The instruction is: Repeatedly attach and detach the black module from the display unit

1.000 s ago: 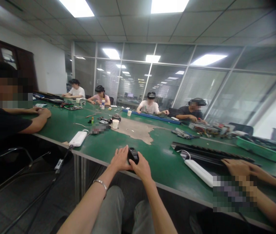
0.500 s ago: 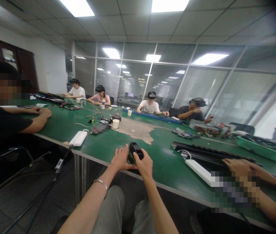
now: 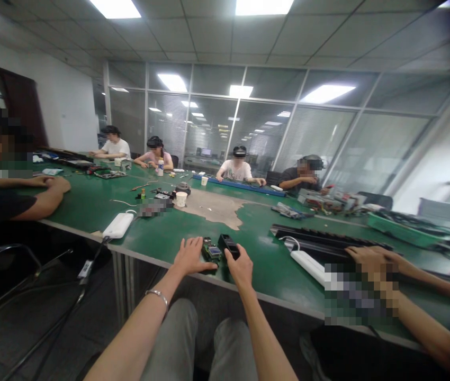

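Observation:
A small green circuit board (image 3: 212, 250) with metal parts lies on the table's near side. My left hand (image 3: 188, 257) lies spread beside it, the thumb stretched along its near edge and the fingers by its left side, seemingly touching it. Just right of the board is a black box-shaped housing (image 3: 228, 245), tilted, with openings in its top face. My right hand (image 3: 241, 266) is closed round the housing's near right end. A narrow gap separates housing and board. The underside of the housing is hidden.
On the green table (image 3: 161, 246) stand a white power adapter (image 3: 118, 226) and a paper cup (image 3: 181, 199). To the right lie a white bar (image 3: 308, 267) and a long black part (image 3: 328, 248) under a neighbour's hands (image 3: 376, 262). Several people sit around the table.
The black housing, earlier over the board, has shifted right and apart from it in my right hand, so the board shows. The camera view has turned slightly to the right.

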{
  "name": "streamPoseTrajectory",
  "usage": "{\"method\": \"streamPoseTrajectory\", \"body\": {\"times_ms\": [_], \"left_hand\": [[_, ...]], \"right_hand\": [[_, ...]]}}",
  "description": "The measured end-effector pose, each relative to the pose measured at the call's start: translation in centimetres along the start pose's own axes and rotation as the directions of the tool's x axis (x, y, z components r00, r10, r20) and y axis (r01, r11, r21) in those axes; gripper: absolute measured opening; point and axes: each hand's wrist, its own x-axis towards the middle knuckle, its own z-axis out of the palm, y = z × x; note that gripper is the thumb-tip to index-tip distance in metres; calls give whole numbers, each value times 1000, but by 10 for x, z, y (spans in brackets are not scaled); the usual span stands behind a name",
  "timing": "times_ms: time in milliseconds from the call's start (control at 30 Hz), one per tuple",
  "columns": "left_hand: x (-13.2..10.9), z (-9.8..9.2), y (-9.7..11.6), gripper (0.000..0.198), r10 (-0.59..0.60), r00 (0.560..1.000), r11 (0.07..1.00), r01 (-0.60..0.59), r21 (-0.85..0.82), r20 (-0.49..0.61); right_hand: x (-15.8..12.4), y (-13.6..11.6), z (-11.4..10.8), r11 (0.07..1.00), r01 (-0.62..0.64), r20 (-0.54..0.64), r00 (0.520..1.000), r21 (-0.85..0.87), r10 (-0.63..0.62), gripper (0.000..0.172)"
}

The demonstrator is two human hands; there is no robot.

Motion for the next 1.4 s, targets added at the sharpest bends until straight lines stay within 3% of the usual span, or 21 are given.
{"method": "streamPoseTrajectory", "body": {"times_ms": [233,400,600,733,867,1000,1200,1400], "left_hand": [[0,1,0,109,2,1000,1000,-2,-2,-3],[0,0,-2,109,3,1000,1000,-3,-6,-3],[-1,1,-3,108,2,1000,1000,-2,-13,-9],[0,1,-3,108,1,1000,1000,-1,-12,-4],[-1,1,-2,104,-1,1000,1000,1,3,3],[-2,0,-2,102,-1,1000,1000,1,16,5],[-2,-2,-2,100,4,1000,1000,-4,11,1],[-3,-3,-1,100,-25,999,999,24,29,36]], "right_hand": [[-9,7,8,989,134,-59,989,-60,-138,76],[-13,8,4,991,108,12,994,-84,-107,66],[-9,-11,-15,987,-74,-54,995,145,83,65],[-12,-39,-22,969,-8,-51,998,248,21,65],[-19,-60,-15,979,86,-24,996,186,-83,61],[-21,-68,-4,988,102,5,995,113,-104,57],[-21,-66,4,984,179,72,981,-17,-178,57],[-25,-61,6,971,192,195,967,-140,-163,53]]}}
